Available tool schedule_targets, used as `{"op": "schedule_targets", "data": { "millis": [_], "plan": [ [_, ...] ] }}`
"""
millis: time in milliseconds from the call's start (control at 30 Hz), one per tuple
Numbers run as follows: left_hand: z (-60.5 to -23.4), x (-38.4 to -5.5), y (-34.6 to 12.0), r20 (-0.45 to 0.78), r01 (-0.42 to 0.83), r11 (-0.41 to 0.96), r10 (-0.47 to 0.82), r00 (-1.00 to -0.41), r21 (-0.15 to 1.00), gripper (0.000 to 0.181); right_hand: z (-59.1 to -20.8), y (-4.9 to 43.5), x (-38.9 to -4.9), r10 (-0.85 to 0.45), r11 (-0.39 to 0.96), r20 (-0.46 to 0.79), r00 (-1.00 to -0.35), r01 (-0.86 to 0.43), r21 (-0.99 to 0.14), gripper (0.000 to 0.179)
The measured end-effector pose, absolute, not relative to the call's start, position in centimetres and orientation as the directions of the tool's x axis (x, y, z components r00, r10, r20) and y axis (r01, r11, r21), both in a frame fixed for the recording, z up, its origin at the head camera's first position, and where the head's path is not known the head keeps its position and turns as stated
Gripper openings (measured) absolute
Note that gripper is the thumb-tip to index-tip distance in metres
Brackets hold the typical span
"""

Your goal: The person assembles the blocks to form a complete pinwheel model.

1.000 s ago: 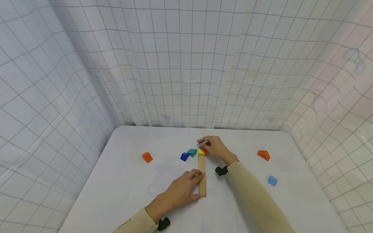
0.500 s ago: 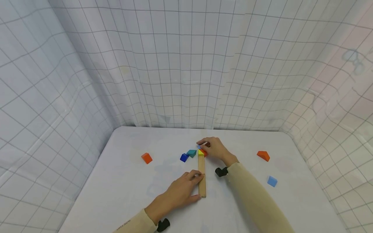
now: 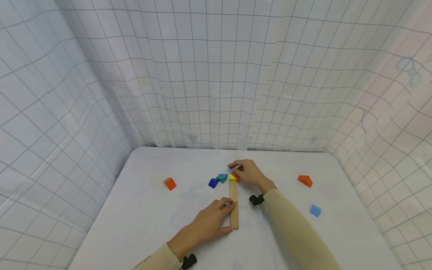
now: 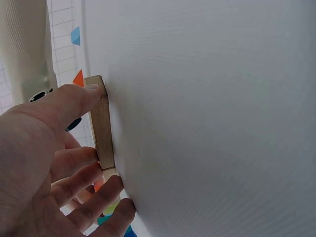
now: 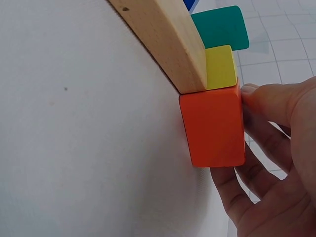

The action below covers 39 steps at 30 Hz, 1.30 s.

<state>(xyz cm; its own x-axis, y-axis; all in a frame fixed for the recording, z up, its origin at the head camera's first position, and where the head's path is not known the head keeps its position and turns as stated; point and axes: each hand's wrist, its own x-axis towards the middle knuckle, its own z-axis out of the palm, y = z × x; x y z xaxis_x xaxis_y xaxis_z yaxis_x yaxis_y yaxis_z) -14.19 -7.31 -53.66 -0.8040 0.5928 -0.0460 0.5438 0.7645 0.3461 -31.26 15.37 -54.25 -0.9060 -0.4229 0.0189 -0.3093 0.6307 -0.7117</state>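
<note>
Orange block point(image 5: 215, 128) sits against the yellow block point(image 5: 220, 67) and far bar point(image 3: 233, 190), unmoved this past second, my right hand point(image 3: 250, 172) half-closed round it and my left hand point(image 3: 209, 220), wider, gripping the near bar point(image 3: 234, 216), so the alignment seems steady.

Extends the left arm point(image 3: 160, 258) from seven o'clock, aimed toward two; spreads the thumb point(image 4: 74, 101) of the left hand point(image 3: 208, 221) toward three, apart from its bent fingers point(image 4: 101, 197); reaches farther forward with the right arm point(image 3: 298, 228) from five o'clock, aimed between ten and eleven; curls the right hand point(image 3: 250, 172), its thumb and fingertips toward nine, near each other.
</note>
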Motion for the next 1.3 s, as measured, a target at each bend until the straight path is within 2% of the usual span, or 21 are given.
{"op": "schedule_targets", "data": {
  "millis": [733, 1300],
  "plan": [
    [-53.6, -14.1, -7.4, -0.043, 0.545, 0.761, 0.594, -0.803, 0.352, 0.078, -54.3, 15.9, -30.8, -0.405, 0.640, 0.056, -0.912, -0.327, -0.696, 0.030],
    [-54.0, -14.3, -7.3, -0.050, 0.539, 0.770, 0.587, -0.808, 0.341, 0.078, -53.3, 20.1, -28.5, -0.311, 0.695, 0.125, -0.942, -0.316, -0.646, 0.028]
  ]
}}
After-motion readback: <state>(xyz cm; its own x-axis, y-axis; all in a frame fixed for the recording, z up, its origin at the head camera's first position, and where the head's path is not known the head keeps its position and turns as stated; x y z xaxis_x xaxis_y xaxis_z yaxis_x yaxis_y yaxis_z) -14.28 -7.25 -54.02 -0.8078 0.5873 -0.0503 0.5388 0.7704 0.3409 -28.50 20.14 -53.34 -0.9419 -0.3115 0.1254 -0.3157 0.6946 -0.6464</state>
